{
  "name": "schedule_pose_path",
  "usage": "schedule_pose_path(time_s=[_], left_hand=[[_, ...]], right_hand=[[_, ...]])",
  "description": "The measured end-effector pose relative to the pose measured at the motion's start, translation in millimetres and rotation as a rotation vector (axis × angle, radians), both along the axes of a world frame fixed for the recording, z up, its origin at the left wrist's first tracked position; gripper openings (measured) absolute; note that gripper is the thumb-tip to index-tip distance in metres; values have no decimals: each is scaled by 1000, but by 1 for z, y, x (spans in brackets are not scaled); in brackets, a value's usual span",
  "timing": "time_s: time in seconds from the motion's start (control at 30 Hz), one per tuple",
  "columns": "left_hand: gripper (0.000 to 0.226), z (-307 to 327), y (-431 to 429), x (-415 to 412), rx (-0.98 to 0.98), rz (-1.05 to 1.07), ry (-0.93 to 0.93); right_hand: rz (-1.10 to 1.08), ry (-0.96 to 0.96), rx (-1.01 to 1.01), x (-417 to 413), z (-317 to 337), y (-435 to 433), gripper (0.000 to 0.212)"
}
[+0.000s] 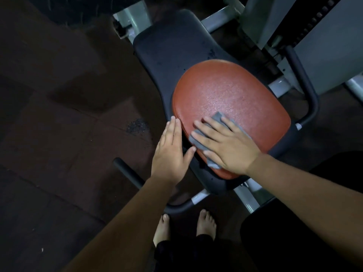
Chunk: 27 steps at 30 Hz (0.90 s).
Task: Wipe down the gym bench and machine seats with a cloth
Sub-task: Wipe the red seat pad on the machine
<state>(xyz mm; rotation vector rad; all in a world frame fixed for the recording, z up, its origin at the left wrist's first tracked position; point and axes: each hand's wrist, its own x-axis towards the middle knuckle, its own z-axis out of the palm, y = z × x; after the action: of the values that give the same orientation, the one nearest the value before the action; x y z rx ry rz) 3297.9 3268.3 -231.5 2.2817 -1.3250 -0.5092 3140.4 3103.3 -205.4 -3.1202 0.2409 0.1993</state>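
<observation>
Mid-wipe on one machine seat. Right hand [225, 146] lies flat, fingers straight and spread, pressing the grey cloth [219, 117] onto the near-left part of the orange seat pad [231, 91]; nothing is curled round the cloth, it's pinned under the palm. Left hand [170, 152] is also flat and holds nothing, fingers laid along the seat's left edge, thumb touching the rim, probably steadying it.

Progress, my read: early to middle. The pad's centre shows a sheen, possibly damp from wiping, but the light is dim so I can't confirm. The far and right parts of the pad aren't under the cloth. The black back pad [172, 46] beyond carries dark specks and looks not yet done. Side handle [302, 85] is untouched. Bench and other seats aren't in view, so count them as remaining.
</observation>
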Motion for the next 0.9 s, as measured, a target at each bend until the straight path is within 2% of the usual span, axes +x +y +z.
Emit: schedule_pose_path(time_s=[0.17,0.23,0.4,0.5,0.6,0.73,0.9], left_hand=[[87,-3,-2,2,27,-5,-33],[86,-1,-3,2,37,-17,-44],[87,2,0,7,71,-70,-69],[92,1,-1,12,47,-68,-62],[107,3,-7,25,45,-23,-49],[114,15,-20,47,105,-139,-88],[118,19,-22,50,114,-140,-57]], right_hand=[[-175,-71,14,66,8,-3,60],[-193,-69,9,46,4,6,61],[-34,13,24,-23,-3,23,63],[35,0,1,21,3,1,60],[14,-28,-10,80,12,-23,60],[-180,-33,12,114,23,-69,61],[-604,-98,62,126,29,-89,59]])
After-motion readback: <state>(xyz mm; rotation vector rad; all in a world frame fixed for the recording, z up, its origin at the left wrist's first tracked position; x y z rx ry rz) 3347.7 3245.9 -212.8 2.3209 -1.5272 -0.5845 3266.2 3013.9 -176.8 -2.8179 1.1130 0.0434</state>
